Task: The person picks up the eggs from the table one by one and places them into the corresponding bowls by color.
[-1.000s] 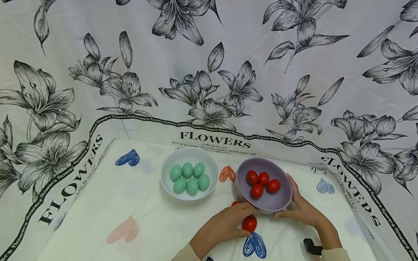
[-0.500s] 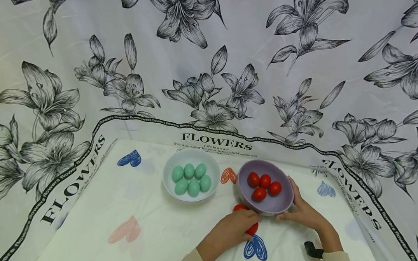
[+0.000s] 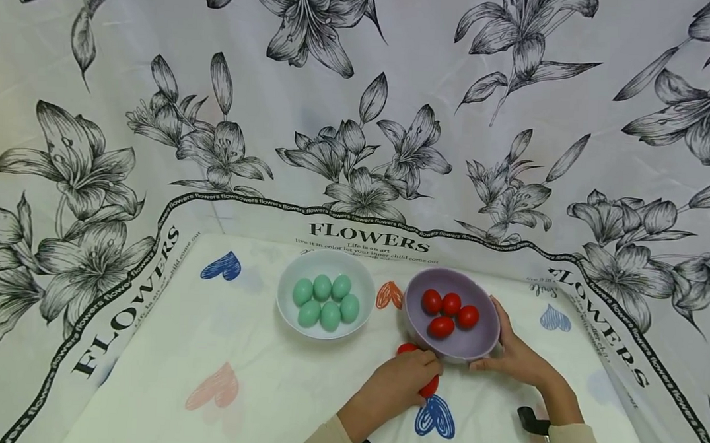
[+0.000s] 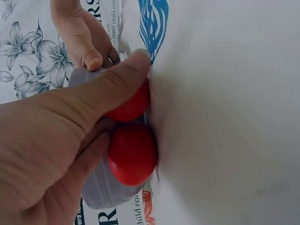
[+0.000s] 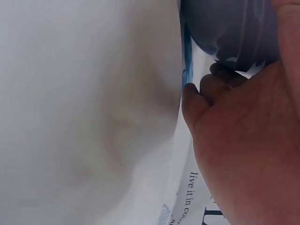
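My left hand (image 3: 392,385) pinches a red egg (image 4: 131,105) between thumb and fingers, just in front of the purple bowl (image 3: 479,296). Another red egg (image 4: 133,154) lies beside it on the cloth, partly hidden by the hand in the head view. With my right hand (image 3: 518,361) I hold the bowl's right side, thumb toward the front; the bowl looks tilted. Several red eggs (image 3: 441,328) are inside. Only the outer wall of the bowl shows in the right wrist view, close to the curved fingers (image 5: 194,105).
A white bowl (image 3: 282,311) with several green eggs (image 3: 330,316) stands left of the purple bowl. The white cloth (image 3: 276,390) carries printed hearts and lettering. Behind it rises a flower-patterned sheet (image 3: 253,105).
My left hand has closed on the red egg nearer me and covers more of it. The right hand still holds the bowl in about the same place.
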A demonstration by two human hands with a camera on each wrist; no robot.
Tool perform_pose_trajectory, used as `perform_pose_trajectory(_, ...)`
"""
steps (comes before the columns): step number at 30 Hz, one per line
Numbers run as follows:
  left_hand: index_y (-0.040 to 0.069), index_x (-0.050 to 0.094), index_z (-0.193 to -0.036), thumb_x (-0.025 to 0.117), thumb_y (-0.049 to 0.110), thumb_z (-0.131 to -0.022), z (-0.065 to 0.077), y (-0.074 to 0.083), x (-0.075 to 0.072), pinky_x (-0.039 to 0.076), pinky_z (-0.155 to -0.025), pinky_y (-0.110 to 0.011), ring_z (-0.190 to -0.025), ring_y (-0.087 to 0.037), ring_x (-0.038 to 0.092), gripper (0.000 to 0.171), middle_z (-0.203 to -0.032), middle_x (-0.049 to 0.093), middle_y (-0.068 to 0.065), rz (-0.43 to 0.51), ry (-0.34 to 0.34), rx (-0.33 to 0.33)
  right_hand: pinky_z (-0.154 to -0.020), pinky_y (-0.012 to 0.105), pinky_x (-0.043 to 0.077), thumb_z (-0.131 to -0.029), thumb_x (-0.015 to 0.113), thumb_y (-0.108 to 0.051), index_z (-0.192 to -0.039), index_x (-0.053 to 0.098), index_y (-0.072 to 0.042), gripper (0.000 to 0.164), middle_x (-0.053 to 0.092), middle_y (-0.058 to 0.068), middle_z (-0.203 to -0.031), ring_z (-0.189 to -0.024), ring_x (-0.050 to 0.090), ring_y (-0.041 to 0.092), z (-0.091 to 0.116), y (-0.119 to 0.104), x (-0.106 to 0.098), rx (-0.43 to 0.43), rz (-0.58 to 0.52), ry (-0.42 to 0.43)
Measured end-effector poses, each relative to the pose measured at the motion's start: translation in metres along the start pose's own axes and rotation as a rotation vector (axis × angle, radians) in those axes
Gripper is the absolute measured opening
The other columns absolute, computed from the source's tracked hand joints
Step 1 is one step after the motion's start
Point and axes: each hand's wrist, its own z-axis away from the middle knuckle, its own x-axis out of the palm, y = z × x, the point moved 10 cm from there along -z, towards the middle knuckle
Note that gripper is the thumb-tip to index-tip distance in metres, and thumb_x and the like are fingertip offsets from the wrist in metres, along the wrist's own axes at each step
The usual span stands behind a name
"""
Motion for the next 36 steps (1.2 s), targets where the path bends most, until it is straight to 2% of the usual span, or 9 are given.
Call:
perform_pose_trajectory(2,0.026,0.063,-0.136,0.091,0.041,-0.083,0.0,-0.002,0.001,0.047,-0.108,-0.018,-0.124,-0.003,0.056,0.062,-0.135,0.06,0.011,0.07,-0.008,-0.005,-0.11,0.083,0.024,-0.075,0.098,-0.022,-0.169,-0.015,-0.031,0.148,0.005,0.02,-0.176,-0.153,0.016,0.061,0.001,0.0,0.0,0.0,0.01,-0.002)
perform_pose_trajectory(7,0.026,0.063,-0.136,0.088,0.039,-0.087,0.003,-0.006,-0.006,0.049,-0.105,-0.016,-0.126,0.001,0.053,0.056,-0.138,0.057,0.014,0.402,0.036,0.002,-0.11,0.083,0.025,-0.075,0.098,-0.02,-0.168,-0.015,-0.032,0.148,0.007,0.019,-0.176,-0.153,0.018,0.06,0.004,0.0,-0.003,-0.006,0.016,0.007)
perform_pose_trajectory(9,0.026,0.063,-0.136,0.088,0.039,-0.088,0.006,-0.006,-0.013,0.047,-0.105,-0.014,-0.125,0.003,0.054,0.055,-0.137,0.058,0.015,0.527,0.08,0.036,-0.11,0.083,0.025,-0.075,0.098,-0.019,-0.169,-0.015,-0.033,0.147,0.007,0.018,-0.176,-0.153,0.017,0.06,0.005,0.0,-0.002,-0.009,0.007,0.003)
perform_pose_trajectory(13,0.024,0.062,-0.136,0.088,0.039,-0.087,0.008,-0.006,-0.034,0.048,-0.105,-0.015,-0.122,0.005,0.056,0.057,-0.135,0.06,0.014,0.677,0.187,0.13,-0.109,0.084,0.025,-0.076,0.097,-0.021,-0.169,-0.014,-0.032,0.146,0.008,0.02,-0.175,-0.152,0.018,0.061,0.007,0.0,-0.003,-0.013,0.005,-0.001)
perform_pose_trajectory(16,0.022,0.061,-0.136,0.09,0.036,-0.086,0.007,-0.009,-0.05,0.052,-0.103,-0.019,-0.12,0.004,0.056,0.06,-0.133,0.061,0.013,0.726,0.28,0.183,-0.109,0.084,0.024,-0.076,0.097,-0.022,-0.169,-0.014,-0.032,0.145,0.007,0.02,-0.175,-0.152,0.019,0.061,0.007,-0.001,-0.004,-0.012,0.005,0.004)
perform_pose_trajectory(20,0.021,0.06,-0.137,0.093,0.032,-0.084,0.006,-0.015,-0.067,0.054,-0.1,-0.019,-0.117,0.004,0.059,0.063,-0.132,0.061,0.011,0.773,0.37,0.211,-0.109,0.083,0.026,-0.076,0.097,-0.023,-0.168,-0.015,-0.033,0.145,0.008,0.021,-0.175,-0.151,0.021,0.061,0.005,-0.001,-0.004,-0.016,0.02,0.006)
perform_pose_trajectory(25,0.021,0.061,-0.136,0.094,0.028,-0.082,0.002,-0.021,-0.083,0.054,-0.1,-0.019,-0.12,0.002,0.06,0.064,-0.134,0.06,0.01,0.826,0.417,0.224,-0.11,0.081,0.028,-0.077,0.097,-0.024,-0.169,-0.014,-0.031,0.144,0.01,0.021,-0.174,-0.151,0.021,0.061,0.004,0.001,-0.004,-0.017,0.032,0.006)
perform_pose_trajectory(30,0.021,0.062,-0.138,0.095,0.025,-0.081,-0.008,-0.023,-0.096,0.056,-0.102,-0.027,-0.125,-0.001,0.06,0.066,-0.135,0.06,0.008,0.835,0.452,0.232,-0.11,0.079,0.031,-0.078,0.096,-0.028,-0.169,-0.014,-0.023,0.143,0.01,0.022,-0.174,-0.151,0.023,0.06,0.004,-0.001,-0.003,-0.012,0.047,-0.002)
perform_pose_trajectory(36,0.026,0.063,-0.147,0.092,0.036,-0.084,-0.023,-0.029,-0.097,0.052,-0.102,-0.021,-0.131,-0.004,0.055,0.07,-0.141,0.058,0.006,0.731,0.458,0.156,-0.112,0.078,0.029,-0.079,0.095,-0.028,-0.169,-0.015,-0.026,0.142,0.007,0.02,-0.175,-0.152,0.021,0.059,0.002,-0.002,0.001,0.002,0.029,-0.015)
